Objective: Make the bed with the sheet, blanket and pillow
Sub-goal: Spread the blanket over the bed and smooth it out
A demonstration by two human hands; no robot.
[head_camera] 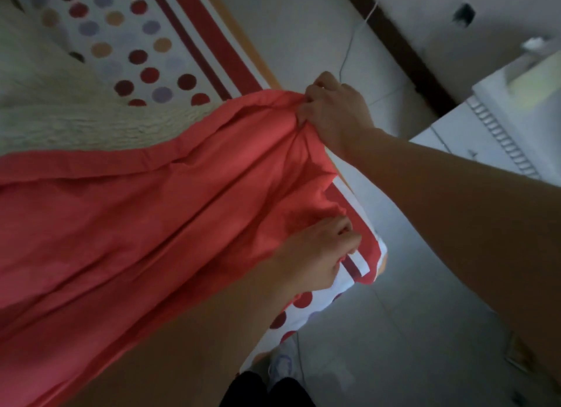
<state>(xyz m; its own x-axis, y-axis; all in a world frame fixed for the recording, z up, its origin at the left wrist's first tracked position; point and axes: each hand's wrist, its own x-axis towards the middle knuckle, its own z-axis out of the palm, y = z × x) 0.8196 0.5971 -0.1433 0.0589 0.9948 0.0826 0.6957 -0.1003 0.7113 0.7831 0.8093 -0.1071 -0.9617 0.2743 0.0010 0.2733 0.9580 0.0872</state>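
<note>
- the bed (239, 39) shows an orange edge along the floor side.
- a dotted sheet (136, 42) with red stripes covers it and hangs over the near corner.
- a cream fleecy layer (60, 109) lies on the sheet.
- a coral blanket (136, 224) spreads over both, bunched at the edge.
- the tiled floor (409, 315) carries a thin white cable (349, 45).

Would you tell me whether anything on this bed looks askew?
Yes: the red blanket lies askew, its hem running diagonally and bunched where the right hand grips it; the left hand pinches its creased edge.
</note>
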